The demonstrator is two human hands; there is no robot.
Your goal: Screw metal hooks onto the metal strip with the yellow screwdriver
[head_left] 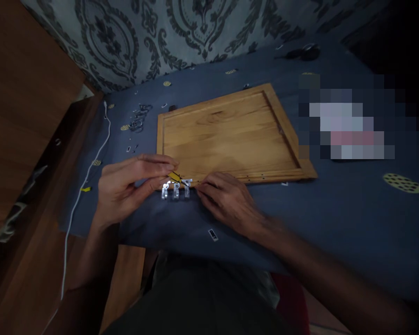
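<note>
My left hand (134, 184) is closed in a pinch on a small yellow-and-black tool (175, 177) that looks like a screwdriver. The tool's dark end points right, over a shiny metal rack with three hooks (176, 190) at the near edge of a framed wooden board (216, 135). Just right of the hooks, my right hand (226, 197) touches that same edge with its fingers drawn together. Whatever those fingertips may hold is hidden. Small dark holes or screws (254, 177) dot the near edge farther right.
Blue patterned cloth (317, 223) covers the table. Metal rings or hooks (138, 118) lie in a cluster at the left, with tiny parts near them. A white cable (87, 172) runs down the left side. Dark scissors-like tool (302, 52) lies at the back right. A blurred patch hides something at right.
</note>
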